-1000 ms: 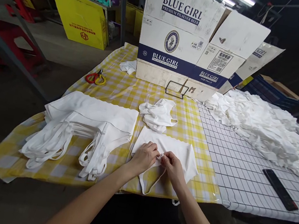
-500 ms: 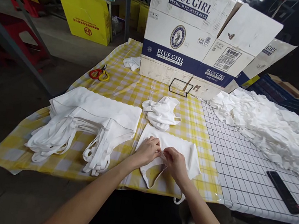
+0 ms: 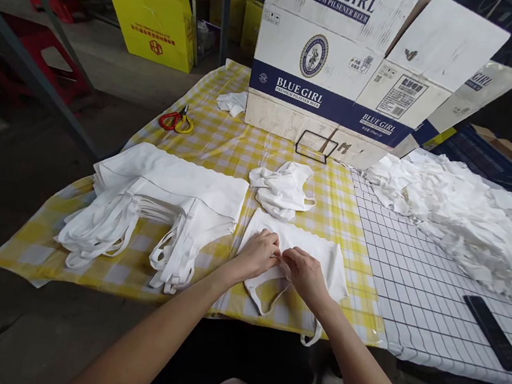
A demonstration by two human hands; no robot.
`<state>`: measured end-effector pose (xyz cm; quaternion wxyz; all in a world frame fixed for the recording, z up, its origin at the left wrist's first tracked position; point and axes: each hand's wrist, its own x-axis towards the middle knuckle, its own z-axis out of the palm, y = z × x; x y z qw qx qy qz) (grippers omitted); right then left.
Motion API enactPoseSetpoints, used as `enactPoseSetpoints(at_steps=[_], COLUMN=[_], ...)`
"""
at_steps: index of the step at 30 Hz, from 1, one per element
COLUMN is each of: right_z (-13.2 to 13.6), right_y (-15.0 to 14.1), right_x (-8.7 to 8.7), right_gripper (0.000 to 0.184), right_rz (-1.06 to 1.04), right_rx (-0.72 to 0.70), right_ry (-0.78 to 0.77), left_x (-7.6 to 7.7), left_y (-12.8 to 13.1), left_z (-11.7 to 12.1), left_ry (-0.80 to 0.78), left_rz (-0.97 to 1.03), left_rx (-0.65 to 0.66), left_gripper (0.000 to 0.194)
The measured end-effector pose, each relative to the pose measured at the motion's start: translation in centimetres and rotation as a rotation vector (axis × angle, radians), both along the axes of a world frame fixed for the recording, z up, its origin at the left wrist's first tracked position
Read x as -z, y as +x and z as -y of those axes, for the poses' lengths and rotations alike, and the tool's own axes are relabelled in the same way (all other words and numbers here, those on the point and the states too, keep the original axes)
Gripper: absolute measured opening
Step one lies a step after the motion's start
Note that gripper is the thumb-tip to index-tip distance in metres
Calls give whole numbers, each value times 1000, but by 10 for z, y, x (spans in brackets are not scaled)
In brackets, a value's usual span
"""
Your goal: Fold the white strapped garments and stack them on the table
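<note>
A white camisole top (image 3: 318, 245) with thin straps lies flat in front of me, its straps toward the table's near edge. My left hand (image 3: 260, 253) pinches the top's upper edge near the middle. Close beside it, my right hand (image 3: 304, 275) pinches the same edge, fingertips almost touching the left ones. What lies right between the fingertips is too small to make out. To the left rests a neat stack of white camisole tops (image 3: 176, 177), straps hanging forward. A crumpled white top (image 3: 282, 189) lies just beyond the one I hold.
Red-and-yellow-handled scissors (image 3: 177, 121) lie at the back left of the yellow checked cloth (image 3: 224, 149). A large beer carton (image 3: 297, 108) stands behind, with a black wire stand (image 3: 315, 146) before it. On the right are a heap of white fabric pieces (image 3: 464, 217) and a black phone (image 3: 494, 333).
The view has shifted slightly, so the scene sits a little further right. Both hands keep their pinch on the camisole top's edge, with only a tiny movement of the fingers.
</note>
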<state>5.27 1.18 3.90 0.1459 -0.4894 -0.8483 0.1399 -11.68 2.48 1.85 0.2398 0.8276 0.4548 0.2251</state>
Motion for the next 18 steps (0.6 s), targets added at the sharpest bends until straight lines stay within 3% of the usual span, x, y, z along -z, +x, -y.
enactPoseSetpoints(at_steps=[4,18], right_z=[-4,-11], right_y=[0,5], right_x=[-2,-15], right_gripper=[19,20], right_rz=[70,203], right_rx=[-24,-76], right_ry=[26,-98], left_x=[0,-3], left_y=[0,1], left_z=[-1,2], left_ry=[3,-13], left_rz=[7,79], left_rx=[3,-11], left_gripper=[10,13])
